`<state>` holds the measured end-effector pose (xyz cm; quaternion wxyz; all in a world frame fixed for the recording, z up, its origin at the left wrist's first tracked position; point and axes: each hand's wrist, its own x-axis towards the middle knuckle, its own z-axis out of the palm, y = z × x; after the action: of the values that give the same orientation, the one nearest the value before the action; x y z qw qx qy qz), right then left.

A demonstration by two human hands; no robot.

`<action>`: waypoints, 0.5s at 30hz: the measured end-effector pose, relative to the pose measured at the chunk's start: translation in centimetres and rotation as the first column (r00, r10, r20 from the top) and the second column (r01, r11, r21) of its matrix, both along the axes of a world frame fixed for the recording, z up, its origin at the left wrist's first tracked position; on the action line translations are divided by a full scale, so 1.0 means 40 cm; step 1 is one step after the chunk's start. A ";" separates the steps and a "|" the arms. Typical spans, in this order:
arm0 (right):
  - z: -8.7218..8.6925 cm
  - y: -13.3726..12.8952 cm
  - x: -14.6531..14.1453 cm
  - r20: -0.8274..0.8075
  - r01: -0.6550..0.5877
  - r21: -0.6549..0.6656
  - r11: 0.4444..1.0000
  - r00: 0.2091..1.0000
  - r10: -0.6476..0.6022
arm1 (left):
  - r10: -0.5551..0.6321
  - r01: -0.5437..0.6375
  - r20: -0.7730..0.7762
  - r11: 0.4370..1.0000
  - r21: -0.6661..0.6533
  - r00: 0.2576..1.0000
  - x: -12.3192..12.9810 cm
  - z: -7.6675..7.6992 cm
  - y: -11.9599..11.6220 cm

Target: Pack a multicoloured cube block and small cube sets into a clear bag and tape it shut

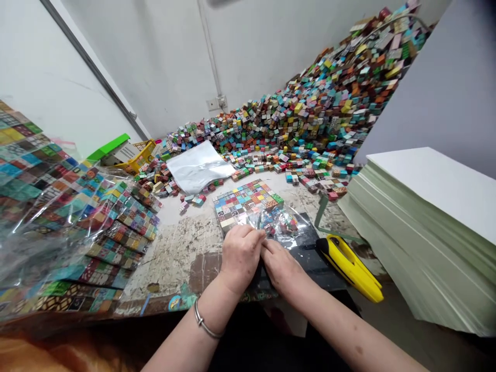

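My left hand [242,256] is closed at the near edge of a clear plastic bag [296,225], its fingers gripping the film. Right beside it, touching, my right hand [281,266] is closed on the same edge. Small colourful pieces show inside the bag. Just beyond my hands a flat block of patterned little boxes [246,201] lies on the table, partly under the film. A black mat [310,258] is beneath the bag.
A yellow-and-black tool [351,266] lies right of my hands, by a tall stack of white sheets [434,206]. Plastic-wrapped blocks [96,232] stand left. Behind are a silvery sheet [199,168], a yellow basket [137,157] and a heap of small boxes [302,119].
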<state>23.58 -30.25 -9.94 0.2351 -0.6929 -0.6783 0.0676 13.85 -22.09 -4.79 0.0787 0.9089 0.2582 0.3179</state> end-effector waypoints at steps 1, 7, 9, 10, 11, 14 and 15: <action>-0.007 0.015 0.002 0.003 0.005 -0.004 1.000 1.000 -0.005 | -0.009 0.009 0.017 1.000 0.013 1.000 -0.001 -0.003 0.000; -0.019 0.048 0.002 0.025 0.012 -0.008 1.000 1.000 -0.012 | -0.029 0.025 0.044 0.996 0.081 0.999 -0.010 -0.047 -0.007; -0.021 0.031 0.000 0.034 -0.013 -0.004 1.000 0.999 0.013 | -0.042 0.039 0.043 0.996 0.078 0.998 -0.016 -0.064 -0.009; -0.023 0.018 0.000 0.041 -0.030 0.007 1.000 0.999 0.030 | -0.052 0.049 0.040 0.996 0.074 0.998 -0.019 -0.072 -0.010; -0.025 0.002 0.000 0.051 -0.044 0.029 0.999 0.998 0.042 | -0.061 0.059 0.034 0.996 0.070 0.998 -0.023 -0.079 -0.010; -0.033 -0.056 0.011 0.083 -0.056 0.129 0.990 0.996 0.045 | -0.075 0.074 0.019 0.996 0.058 0.997 -0.032 -0.098 -0.011; -0.034 -0.075 0.019 0.092 -0.050 0.162 0.986 0.995 0.035 | -0.076 0.075 0.019 0.996 0.055 0.997 -0.034 -0.103 -0.012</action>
<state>24.34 -33.25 -11.30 0.2593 -0.6589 -0.7060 -0.0142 12.50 -22.55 -8.89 0.0687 0.9164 0.2141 0.3310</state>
